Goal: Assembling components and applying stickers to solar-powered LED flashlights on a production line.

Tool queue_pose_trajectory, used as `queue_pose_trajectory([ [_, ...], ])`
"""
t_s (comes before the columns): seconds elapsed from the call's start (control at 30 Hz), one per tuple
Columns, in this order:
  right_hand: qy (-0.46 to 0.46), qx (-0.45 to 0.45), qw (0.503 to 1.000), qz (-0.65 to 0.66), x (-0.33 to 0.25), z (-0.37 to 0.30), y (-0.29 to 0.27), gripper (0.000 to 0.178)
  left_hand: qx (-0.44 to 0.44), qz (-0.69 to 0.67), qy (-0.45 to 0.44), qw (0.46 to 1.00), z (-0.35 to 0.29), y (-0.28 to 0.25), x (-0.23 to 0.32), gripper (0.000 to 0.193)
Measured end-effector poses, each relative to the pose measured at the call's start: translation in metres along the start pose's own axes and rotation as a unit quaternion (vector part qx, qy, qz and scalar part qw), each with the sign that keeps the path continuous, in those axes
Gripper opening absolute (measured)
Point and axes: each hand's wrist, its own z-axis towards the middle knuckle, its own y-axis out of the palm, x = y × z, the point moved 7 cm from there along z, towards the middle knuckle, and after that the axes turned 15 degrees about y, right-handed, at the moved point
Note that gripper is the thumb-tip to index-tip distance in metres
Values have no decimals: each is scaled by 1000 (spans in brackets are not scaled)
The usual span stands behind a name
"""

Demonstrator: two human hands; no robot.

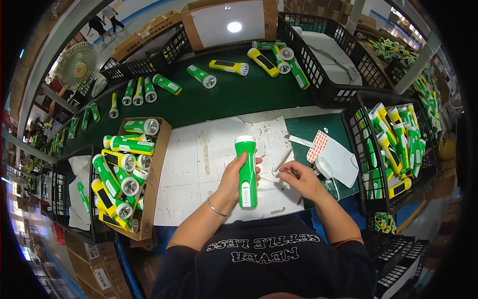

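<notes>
A green flashlight (247, 172) with a white head and a white switch panel stands out over the middle of the worktop, its head pointing away from me. My left hand (234, 175) is wrapped round its body, with the thumb across the front. To the right of it, my right hand (301, 180) is closed with thumb and fingertips drawn together. A thin pale strip shows beside those fingertips, and a white cord (271, 189) runs below them; what the fingers hold is too small to make out. The white paper sheet (189, 169) lies beneath both hands.
A cardboard box (158, 167) of green and yellow flashlights stands at left, a black crate (366, 197) of them at right. Several flashlights lie on the green bench (174, 107). Behind are a light-spotted white board (209, 30) and another black crate (323, 97). A red-patterned sheet (318, 145) lies right.
</notes>
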Motion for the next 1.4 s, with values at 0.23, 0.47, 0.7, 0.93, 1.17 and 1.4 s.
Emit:
queue_pose_trajectory([
  [0.23, -29, 13, 995, -91, -19, -8, 15, 21, -11, -34, 16, 999, -4, 1, 2, 36],
  [0.47, -116, -11, 976, -184, -52, -29, 40, 18, -29, -16, 27, 999, -11, 10, 6, 38],
  [0.7, -125, -19, 981, -149, -35, -30, 49, 22, -17, -12, 5, 1000, -10, 1, -4, 33],
  [0.93, -364, 147, 822, -413, -82, -47, 59, 10, -44, 100, 92, 990, -11, 16, 16, 31],
  [1.17, -444, -32, 778, -444, -71, -69, 93, 18, -25, 107, 142, 984, -6, -9, 36, 42],
  [1.4, -305, 83, 914, -255, -69, -34, 84, 35, -45, 14, 118, 992, -8, -6, 42, 38],
])
